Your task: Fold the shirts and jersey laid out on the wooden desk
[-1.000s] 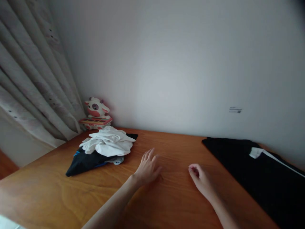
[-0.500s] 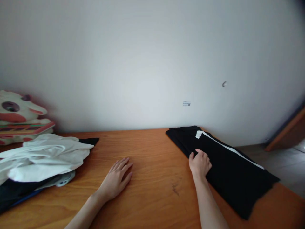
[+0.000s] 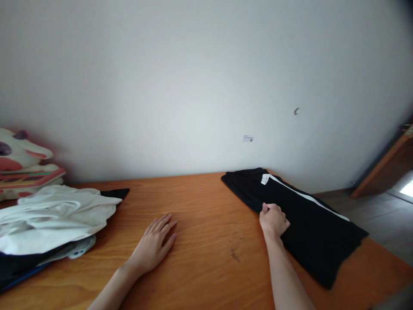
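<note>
A black garment [image 3: 309, 228] with a white stripe and a white tag lies folded flat on the right part of the wooden table [image 3: 200, 241]. My right hand [image 3: 273, 219] is closed at its near left edge, thumb and fingers pinched on the black cloth. Palm down on the bare wood, my left hand [image 3: 156, 244] rests with its fingers spread and holds nothing. Left of it lies a heap with a white garment [image 3: 58, 217] on top and dark cloth [image 3: 19, 267] beneath.
At the far left, against the wall [image 3: 180, 94], stands a white and pink toy [image 3: 26, 163] with a keyboard. Grey floor [image 3: 371, 215] and an open wooden door [image 3: 387, 168] lie beyond the table's right edge.
The thumb and fingers of my right hand have come together on the garment's edge. The view has turned slightly to the right; my left hand stays flat on the table.
</note>
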`<state>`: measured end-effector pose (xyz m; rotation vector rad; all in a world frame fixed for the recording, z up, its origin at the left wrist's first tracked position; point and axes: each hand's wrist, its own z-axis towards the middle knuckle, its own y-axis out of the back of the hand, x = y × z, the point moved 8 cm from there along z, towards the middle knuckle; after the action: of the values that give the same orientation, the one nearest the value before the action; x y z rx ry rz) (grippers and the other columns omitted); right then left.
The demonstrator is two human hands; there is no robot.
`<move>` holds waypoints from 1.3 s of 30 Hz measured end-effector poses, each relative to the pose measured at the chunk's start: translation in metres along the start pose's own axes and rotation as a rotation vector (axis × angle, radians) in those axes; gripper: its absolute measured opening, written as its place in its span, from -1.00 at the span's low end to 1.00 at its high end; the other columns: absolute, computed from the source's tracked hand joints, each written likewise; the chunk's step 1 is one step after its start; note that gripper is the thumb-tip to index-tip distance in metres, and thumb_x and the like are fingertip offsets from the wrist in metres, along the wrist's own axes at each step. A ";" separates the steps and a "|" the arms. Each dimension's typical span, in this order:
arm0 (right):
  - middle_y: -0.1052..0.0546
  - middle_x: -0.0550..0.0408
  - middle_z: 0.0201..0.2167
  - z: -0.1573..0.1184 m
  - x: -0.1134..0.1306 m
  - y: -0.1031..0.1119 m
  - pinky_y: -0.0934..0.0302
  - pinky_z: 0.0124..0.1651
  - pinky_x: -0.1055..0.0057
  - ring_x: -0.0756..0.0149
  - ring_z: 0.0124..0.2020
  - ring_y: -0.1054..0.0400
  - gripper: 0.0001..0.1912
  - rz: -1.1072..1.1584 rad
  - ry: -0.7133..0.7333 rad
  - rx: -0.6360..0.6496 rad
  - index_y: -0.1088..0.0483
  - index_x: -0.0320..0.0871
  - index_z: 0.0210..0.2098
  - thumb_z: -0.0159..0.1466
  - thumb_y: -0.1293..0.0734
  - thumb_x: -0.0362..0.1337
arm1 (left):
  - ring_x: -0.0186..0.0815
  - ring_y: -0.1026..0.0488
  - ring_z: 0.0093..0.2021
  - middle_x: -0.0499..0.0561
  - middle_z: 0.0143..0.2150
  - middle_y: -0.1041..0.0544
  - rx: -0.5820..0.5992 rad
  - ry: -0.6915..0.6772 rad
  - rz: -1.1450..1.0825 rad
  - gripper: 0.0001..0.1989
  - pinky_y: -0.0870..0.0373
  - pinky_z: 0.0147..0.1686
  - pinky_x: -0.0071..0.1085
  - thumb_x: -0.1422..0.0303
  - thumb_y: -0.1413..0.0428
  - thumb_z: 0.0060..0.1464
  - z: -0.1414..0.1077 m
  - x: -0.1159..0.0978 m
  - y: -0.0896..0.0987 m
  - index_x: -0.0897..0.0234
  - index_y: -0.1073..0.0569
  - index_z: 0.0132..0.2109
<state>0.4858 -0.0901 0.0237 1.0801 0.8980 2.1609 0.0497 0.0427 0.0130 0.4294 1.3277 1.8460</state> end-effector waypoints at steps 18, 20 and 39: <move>-0.54 0.09 -0.34 -0.216 0.217 0.088 -0.32 -0.18 0.37 0.30 -0.31 -0.43 -0.88 1.024 1.298 0.457 -0.35 -0.06 -0.24 0.43 -0.22 -0.27 | 0.15 -0.14 0.41 0.35 0.49 -0.03 -0.063 -0.048 -0.192 0.26 -0.25 0.29 0.07 -0.07 -0.29 -0.07 -0.006 -0.015 0.020 0.22 0.31 0.50; -0.56 0.11 -0.35 -0.245 0.224 0.086 -0.30 -0.16 0.35 0.30 -0.32 -0.44 -0.89 0.955 1.407 0.507 -0.36 -0.08 -0.26 0.42 -0.26 -0.25 | 0.17 -0.04 0.45 0.33 0.51 0.04 -0.020 -0.089 -0.209 0.20 -0.14 0.34 0.12 -0.07 -0.29 -0.10 -0.008 -0.019 0.020 0.20 0.18 0.49; -0.52 0.06 -0.32 -0.137 0.164 0.069 -0.33 -0.30 0.39 0.31 -0.39 -0.41 -0.88 0.998 0.908 0.098 -0.37 -0.08 -0.10 0.35 -0.29 -0.31 | -0.33 -0.34 -0.35 -0.12 -0.40 -0.31 -0.538 0.397 -0.568 -0.81 -0.36 -0.27 -0.42 0.41 -0.04 -0.09 0.004 0.019 0.086 0.13 -0.12 -0.36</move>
<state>0.2739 -0.0589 0.0903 0.5682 0.9096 3.6238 0.0050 0.0489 0.0888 -0.5684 0.9867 1.7352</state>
